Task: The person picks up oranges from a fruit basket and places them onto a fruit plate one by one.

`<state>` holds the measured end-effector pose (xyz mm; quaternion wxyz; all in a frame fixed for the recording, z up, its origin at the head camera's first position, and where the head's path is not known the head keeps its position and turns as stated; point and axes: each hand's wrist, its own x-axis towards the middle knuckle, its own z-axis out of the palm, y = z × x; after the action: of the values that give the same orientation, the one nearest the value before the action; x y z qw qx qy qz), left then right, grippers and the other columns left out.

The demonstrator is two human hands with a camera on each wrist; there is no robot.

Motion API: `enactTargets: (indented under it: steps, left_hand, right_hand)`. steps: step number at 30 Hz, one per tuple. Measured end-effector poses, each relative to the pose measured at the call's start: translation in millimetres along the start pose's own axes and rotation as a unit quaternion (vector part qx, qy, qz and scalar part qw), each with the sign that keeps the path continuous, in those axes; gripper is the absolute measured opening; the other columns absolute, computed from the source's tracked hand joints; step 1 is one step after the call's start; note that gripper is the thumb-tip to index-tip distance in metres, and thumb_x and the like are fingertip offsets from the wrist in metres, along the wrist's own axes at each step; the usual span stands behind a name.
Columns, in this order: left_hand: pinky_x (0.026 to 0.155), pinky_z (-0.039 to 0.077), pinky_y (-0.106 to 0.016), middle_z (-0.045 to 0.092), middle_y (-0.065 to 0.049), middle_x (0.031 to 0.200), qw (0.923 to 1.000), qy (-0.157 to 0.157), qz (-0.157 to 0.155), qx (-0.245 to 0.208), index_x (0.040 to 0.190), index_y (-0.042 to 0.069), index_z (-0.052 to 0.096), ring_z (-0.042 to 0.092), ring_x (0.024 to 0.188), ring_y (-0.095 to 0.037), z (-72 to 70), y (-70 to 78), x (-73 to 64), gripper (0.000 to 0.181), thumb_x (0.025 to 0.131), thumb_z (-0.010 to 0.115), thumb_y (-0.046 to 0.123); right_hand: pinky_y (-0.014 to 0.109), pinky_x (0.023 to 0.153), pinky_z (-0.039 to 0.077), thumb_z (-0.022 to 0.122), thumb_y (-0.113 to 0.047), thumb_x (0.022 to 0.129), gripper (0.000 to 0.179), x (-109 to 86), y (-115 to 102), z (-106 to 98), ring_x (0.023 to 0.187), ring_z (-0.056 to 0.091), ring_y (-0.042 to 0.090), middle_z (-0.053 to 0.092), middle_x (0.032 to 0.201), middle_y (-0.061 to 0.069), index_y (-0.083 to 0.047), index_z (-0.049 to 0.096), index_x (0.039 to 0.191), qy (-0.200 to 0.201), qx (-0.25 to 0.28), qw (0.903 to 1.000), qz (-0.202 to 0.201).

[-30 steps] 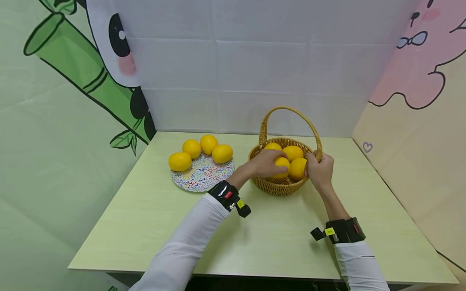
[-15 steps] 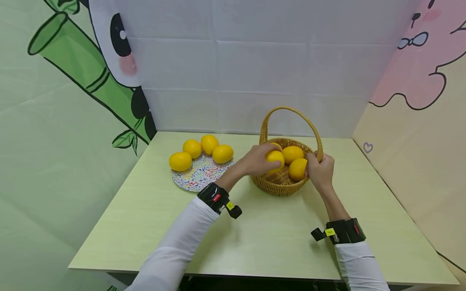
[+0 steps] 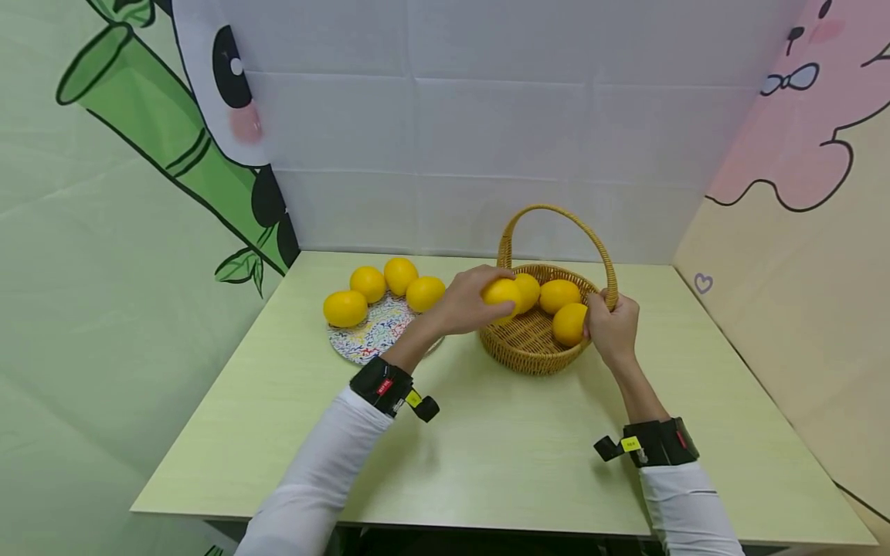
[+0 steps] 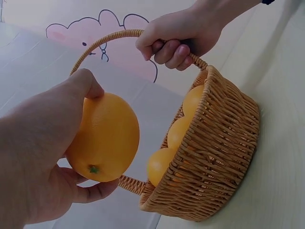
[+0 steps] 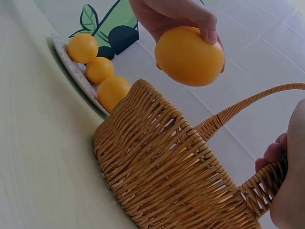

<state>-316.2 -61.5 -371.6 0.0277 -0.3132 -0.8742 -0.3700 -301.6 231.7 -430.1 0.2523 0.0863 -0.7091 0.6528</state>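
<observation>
My left hand [image 3: 467, 300] grips a yellow-orange orange [image 4: 107, 136], thumb on one side and fingers on the other. A green stem mark shows on it in the left wrist view. The orange is raised above the left rim of a wicker basket [image 3: 530, 360]. My right hand [image 3: 616, 330] holds the foot of the basket's arched handle [image 3: 556, 210] on the right side. Inside the basket lie three more oranges [image 3: 559, 296], toward the back and right. The basket stands upright on the table.
Left of the basket, a round speckled plate [image 3: 368, 347] bears several oranges [image 3: 344, 309] along its back and left rim; my left forearm passes in front of its right side. The pale table [image 3: 542, 455] meets a cloth wall [image 3: 445, 208] at the back.
My left hand has taken an orange from among those in the basket, lifted it and carried it left over the rim. The right hand has kept its hold on the handle.
</observation>
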Motion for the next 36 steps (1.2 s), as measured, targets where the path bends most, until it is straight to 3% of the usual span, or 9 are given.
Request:
enactTargets:
  steps: [14,27,36]
  left_hand:
    - [0.091,0.063,-0.044,0.069,-0.009,0.153,0.9986,0.052,-0.004,0.004,0.151,0.016,0.068,0.069,0.118,-0.029,-29.3,-20.2,-27.0,0.051,0.103,0.076,0.031]
    - [0.096,0.062,-0.049,0.065,-0.009,0.159,0.9945,0.086,-0.060,-0.001,0.155,0.019,0.065,0.066,0.121,-0.032,-59.9,-42.9,-56.8,0.055,0.103,0.078,0.033]
    - [0.099,0.060,-0.050,0.067,-0.014,0.154,0.9909,0.114,-0.069,0.021,0.153,0.012,0.066,0.066,0.121,-0.034,-79.4,-68.9,-73.9,0.054,0.104,0.078,0.029]
  right_hand:
    - [0.025,0.033,0.038,0.051,-0.001,0.108,0.046,1.3,1.2,-1.8,0.033,0.045,0.027,0.049,0.043,0.000,-0.005,0.049,0.062,-0.003,0.002,1.0000,-0.001]
    - [0.025,0.033,0.037,0.051,-0.002,0.108,0.046,1.8,2.9,-4.4,0.034,0.045,0.033,0.049,0.043,0.000,-0.007,0.047,0.062,-0.002,0.000,1.0000,0.002]
    - [0.025,0.033,0.038,0.052,-0.007,0.109,0.047,2.9,3.3,-4.8,0.034,0.045,0.033,0.049,0.043,-0.001,-0.007,0.048,0.062,-0.004,-0.002,1.0000,0.002]
